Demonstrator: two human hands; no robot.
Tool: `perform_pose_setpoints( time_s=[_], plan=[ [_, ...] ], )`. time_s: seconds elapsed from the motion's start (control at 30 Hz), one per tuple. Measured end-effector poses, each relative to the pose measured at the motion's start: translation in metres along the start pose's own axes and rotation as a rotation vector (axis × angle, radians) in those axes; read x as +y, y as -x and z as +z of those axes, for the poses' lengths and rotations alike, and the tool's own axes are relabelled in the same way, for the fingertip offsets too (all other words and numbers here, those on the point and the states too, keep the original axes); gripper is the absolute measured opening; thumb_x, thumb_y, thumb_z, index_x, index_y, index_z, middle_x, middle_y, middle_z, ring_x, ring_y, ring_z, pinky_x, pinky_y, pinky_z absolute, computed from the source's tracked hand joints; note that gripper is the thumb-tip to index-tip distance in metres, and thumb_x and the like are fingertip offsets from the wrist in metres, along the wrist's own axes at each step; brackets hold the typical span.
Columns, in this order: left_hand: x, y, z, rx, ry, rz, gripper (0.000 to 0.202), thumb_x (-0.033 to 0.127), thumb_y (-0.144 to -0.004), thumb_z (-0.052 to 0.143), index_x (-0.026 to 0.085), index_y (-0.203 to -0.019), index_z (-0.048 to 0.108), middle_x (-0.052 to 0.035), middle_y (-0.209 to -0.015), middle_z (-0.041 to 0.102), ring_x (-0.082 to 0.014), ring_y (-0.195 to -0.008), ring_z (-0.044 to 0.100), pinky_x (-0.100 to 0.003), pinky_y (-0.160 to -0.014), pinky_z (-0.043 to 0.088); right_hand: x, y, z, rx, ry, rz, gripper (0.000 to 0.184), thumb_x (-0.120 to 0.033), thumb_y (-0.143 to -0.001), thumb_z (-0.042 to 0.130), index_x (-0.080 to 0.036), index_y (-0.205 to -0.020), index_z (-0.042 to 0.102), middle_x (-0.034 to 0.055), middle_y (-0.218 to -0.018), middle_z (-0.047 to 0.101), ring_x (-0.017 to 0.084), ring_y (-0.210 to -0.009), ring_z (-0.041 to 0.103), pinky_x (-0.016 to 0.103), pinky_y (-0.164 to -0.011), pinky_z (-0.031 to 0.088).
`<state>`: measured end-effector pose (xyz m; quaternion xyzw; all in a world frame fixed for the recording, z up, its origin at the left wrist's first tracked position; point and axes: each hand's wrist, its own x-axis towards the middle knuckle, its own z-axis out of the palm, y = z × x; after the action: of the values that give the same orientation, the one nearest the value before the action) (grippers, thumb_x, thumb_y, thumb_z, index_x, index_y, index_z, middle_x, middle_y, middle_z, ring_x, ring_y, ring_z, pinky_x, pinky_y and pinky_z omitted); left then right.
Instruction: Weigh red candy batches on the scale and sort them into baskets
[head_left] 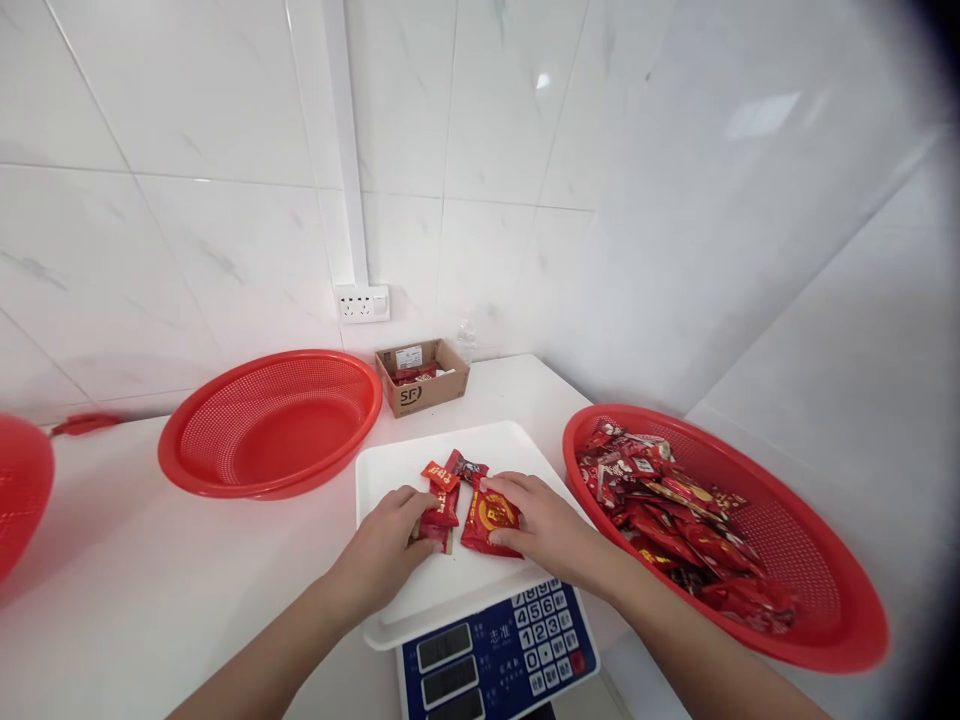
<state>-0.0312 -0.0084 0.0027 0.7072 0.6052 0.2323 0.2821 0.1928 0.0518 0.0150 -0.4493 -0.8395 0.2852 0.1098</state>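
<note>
A white tray (487,450) sits on top of a blue digital scale (495,650), with several red snack packets lying on it. My left hand (394,545) closes thumb and fingers around the left side of some small red packets (444,505). Between the thumb and fingers of my right hand (544,520) is a larger red packet (489,515) with a round gold emblem. An orange-red packet (440,474) and a red packet with a dark print (466,466) lie at the far side of this group. The scale's display windows look dark.
On the right, a red plastic basket (832,600) holds many red packets (675,520). A red perforated basket (270,425) stands at the left, and part of another red one (22,490) shows at the edge. Near the wall socket (363,304) is a cardboard box (431,395) containing red packets.
</note>
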Motion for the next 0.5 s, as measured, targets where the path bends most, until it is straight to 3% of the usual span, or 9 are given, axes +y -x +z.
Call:
perform_pose_setpoints(
  time_s=[0.13, 0.3, 0.5],
  plan=[
    [0.003, 0.002, 0.000, -0.006, 0.117, -0.013, 0.034, 0.017, -0.078, 0.050, 0.028, -0.110, 0.057, -0.0020, -0.108, 0.056, -0.0191, -0.097, 0.057, -0.032, -0.084, 0.045, -0.001, 0.000, 0.000, 0.005, -0.047, -0.038, 0.053, -0.023, -0.074, 0.059, -0.022, -0.127, 0.051, 0.0069, -0.127, 0.050, 0.023, -0.119, 0.042, 0.039, -0.104, 0.033],
    [0.001, 0.007, -0.004, 0.036, 0.162, -0.061, 0.042, 0.017, -0.077, 0.051, 0.030, -0.116, 0.053, -0.0011, -0.111, 0.056, -0.0189, -0.096, 0.057, -0.030, -0.082, 0.046, 0.001, -0.001, 0.001, 0.033, -0.003, -0.079, 0.046, -0.022, -0.079, 0.054, -0.020, -0.125, 0.052, 0.0082, -0.129, 0.049, 0.022, -0.122, 0.041, 0.040, -0.106, 0.030],
    [0.010, 0.017, -0.009, 0.044, 0.230, -0.129, 0.043, 0.019, -0.078, 0.050, 0.029, -0.120, 0.046, 0.0004, -0.095, 0.060, -0.0170, -0.080, 0.058, -0.031, -0.075, 0.047, -0.015, 0.006, 0.005, 0.110, 0.042, -0.180, 0.037, -0.029, -0.086, 0.050, -0.018, -0.121, 0.056, 0.0099, -0.129, 0.052, 0.024, -0.125, 0.038, 0.043, -0.106, 0.030]
  ],
)
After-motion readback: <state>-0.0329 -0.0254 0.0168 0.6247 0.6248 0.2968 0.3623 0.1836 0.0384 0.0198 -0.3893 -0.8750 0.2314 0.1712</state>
